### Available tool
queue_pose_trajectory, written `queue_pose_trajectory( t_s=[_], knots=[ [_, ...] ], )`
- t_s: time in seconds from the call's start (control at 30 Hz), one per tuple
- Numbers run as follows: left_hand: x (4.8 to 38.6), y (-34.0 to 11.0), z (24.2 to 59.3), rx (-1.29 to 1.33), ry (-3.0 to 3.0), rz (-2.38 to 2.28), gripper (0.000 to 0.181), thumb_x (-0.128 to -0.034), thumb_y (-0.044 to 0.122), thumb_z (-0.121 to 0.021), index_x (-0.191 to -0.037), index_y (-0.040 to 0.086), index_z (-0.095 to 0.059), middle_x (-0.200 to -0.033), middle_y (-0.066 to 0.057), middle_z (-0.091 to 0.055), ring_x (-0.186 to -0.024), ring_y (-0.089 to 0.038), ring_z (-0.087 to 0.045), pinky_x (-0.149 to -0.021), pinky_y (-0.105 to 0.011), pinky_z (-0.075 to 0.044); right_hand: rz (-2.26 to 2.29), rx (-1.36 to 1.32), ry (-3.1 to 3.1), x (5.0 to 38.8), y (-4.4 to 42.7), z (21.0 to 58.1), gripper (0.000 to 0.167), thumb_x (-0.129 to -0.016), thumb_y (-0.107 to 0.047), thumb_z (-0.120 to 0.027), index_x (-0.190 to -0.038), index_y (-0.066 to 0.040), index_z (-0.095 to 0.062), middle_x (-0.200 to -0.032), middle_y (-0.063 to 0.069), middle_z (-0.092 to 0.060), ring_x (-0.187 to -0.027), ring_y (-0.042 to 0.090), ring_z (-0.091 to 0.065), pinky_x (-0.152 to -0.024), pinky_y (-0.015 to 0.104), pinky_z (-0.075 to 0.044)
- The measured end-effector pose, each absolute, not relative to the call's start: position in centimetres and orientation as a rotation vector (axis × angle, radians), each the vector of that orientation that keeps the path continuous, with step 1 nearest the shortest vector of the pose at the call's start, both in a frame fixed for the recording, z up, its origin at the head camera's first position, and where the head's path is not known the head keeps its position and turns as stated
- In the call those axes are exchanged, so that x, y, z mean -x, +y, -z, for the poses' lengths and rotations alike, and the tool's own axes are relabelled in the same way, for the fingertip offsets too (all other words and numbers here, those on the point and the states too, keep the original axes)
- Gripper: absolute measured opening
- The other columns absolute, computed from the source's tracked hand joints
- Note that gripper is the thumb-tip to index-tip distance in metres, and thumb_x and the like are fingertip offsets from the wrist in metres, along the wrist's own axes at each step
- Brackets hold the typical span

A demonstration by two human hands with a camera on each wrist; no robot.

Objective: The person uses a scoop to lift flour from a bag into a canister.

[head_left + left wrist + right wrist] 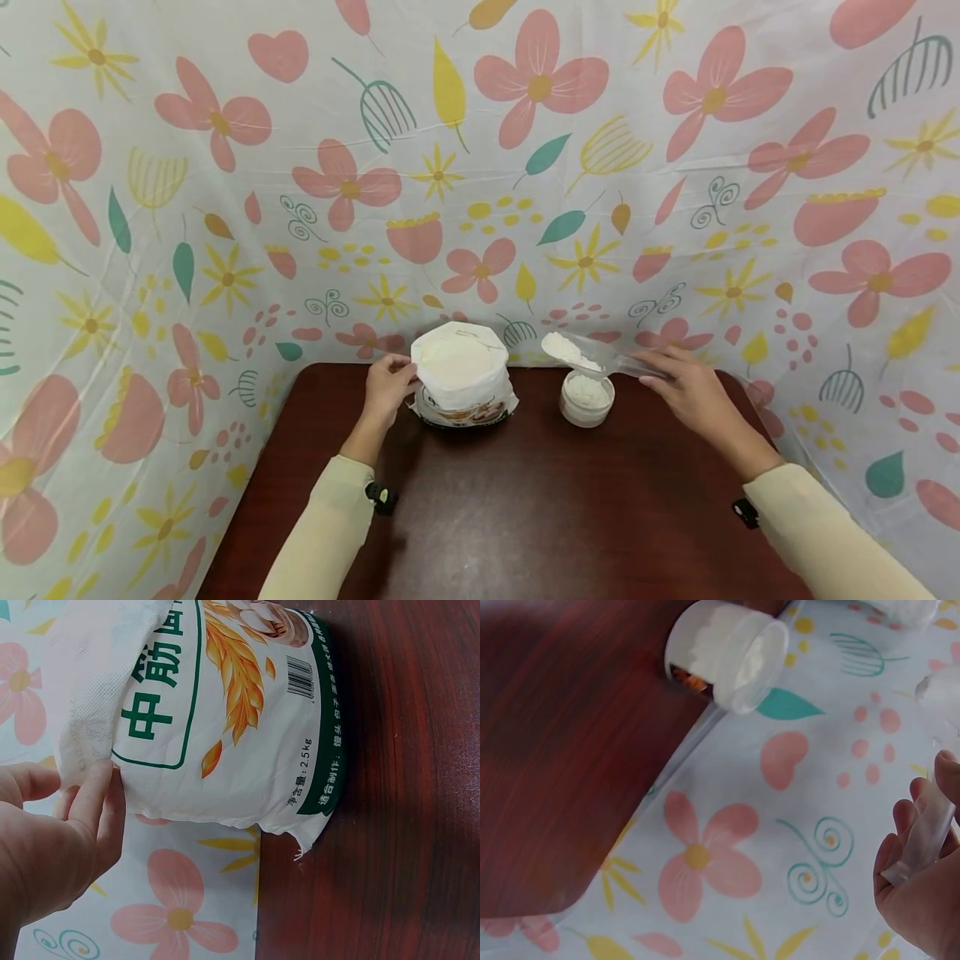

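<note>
A white flour bag [468,392] with its top edge folded down stands open near the table's back edge, pale flour showing inside. My left hand [388,385] pinches the folded rim between thumb and fingers, as the left wrist view [75,825] also shows. In my right hand [686,387] is the handle of a clear plastic scoop [618,362], heaped with white flour [573,352]. The scoop is held above a round clear jar [587,412] that has flour in it. In the right wrist view the fingers curl round the scoop handle [922,832].
The dark reddish-brown table [510,517] carries the bag and jar near its far edge. Close behind it hangs a white curtain [480,208] printed with flowers and leaves. Dark wrist straps [381,497] sit at both sleeves.
</note>
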State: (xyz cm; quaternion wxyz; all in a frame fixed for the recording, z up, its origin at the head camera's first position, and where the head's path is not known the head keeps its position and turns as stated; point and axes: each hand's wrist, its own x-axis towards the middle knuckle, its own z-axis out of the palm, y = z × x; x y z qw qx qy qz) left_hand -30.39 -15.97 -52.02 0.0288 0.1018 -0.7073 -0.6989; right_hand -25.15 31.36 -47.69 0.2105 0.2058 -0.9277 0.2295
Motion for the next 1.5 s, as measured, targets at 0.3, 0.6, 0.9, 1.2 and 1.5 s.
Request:
queue_pose_trajectory(
  t_s=[0.3, 0.6, 0.9, 1.2, 1.5],
  knots=[
    [30.5, -15.9, 52.2, -0.313, -2.198, 2.148, 0.019, -0.0992, 0.001, -0.062, -0.114, -0.011, -0.062, -0.101, -0.018, -0.057, -0.088, -0.023, -0.068, -0.093, -0.045, -0.065, -0.572, -0.579, -2.647, 24.7, 33.9, 48.0, 0.038, -0.089, -0.005, -0.080, -0.125, -0.010, -0.074, -0.126, 0.017, -0.067, -0.109, 0.035, -0.064, -0.080, 0.053, -0.057],
    [30.5, -16.0, 52.0, -0.327, -2.197, 2.155, 0.020, -0.0991, 0.001, -0.062, -0.115, -0.011, -0.062, -0.102, -0.018, -0.057, -0.088, -0.023, -0.068, -0.096, -0.048, -0.063, -0.421, -0.601, -2.682, 25.1, 36.1, 48.9, 0.038, -0.085, -0.007, -0.084, -0.122, -0.009, -0.075, -0.102, 0.009, -0.069, -0.090, 0.030, -0.061, -0.065, 0.044, -0.051],
    [30.5, -16.0, 52.0, -0.340, -2.208, 2.154, 0.021, -0.0995, 0.002, -0.062, -0.115, -0.011, -0.063, -0.102, -0.018, -0.057, -0.090, -0.023, -0.068, -0.095, -0.046, -0.064, -0.329, -0.659, -2.728, 25.8, 37.0, 49.3, 0.036, -0.084, -0.006, -0.083, -0.119, -0.007, -0.076, -0.110, 0.016, -0.070, -0.099, 0.041, -0.064, -0.076, 0.058, -0.056],
    [30.6, -16.1, 52.2, -0.339, -2.203, 2.163, 0.023, -0.1002, 0.004, -0.062, -0.117, -0.012, -0.062, -0.103, -0.018, -0.057, -0.092, -0.023, -0.068, -0.098, -0.047, -0.062, -0.191, -0.709, -2.777, 26.9, 36.7, 49.4, 0.033, -0.084, -0.008, -0.084, -0.116, -0.010, -0.078, -0.102, 0.008, -0.070, -0.091, 0.033, -0.065, -0.074, 0.052, -0.058],
    [30.6, -16.0, 52.2, -0.335, -2.201, 2.163, 0.022, -0.0996, 0.003, -0.062, -0.116, -0.011, -0.062, -0.103, -0.019, -0.057, -0.090, -0.023, -0.068, -0.096, -0.046, -0.063, -0.061, -0.795, -2.741, 28.1, 36.0, 49.2, 0.031, -0.079, -0.005, -0.087, -0.108, -0.011, -0.079, -0.089, 0.004, -0.062, -0.073, 0.026, -0.060, -0.058, 0.043, -0.055]
  ],
)
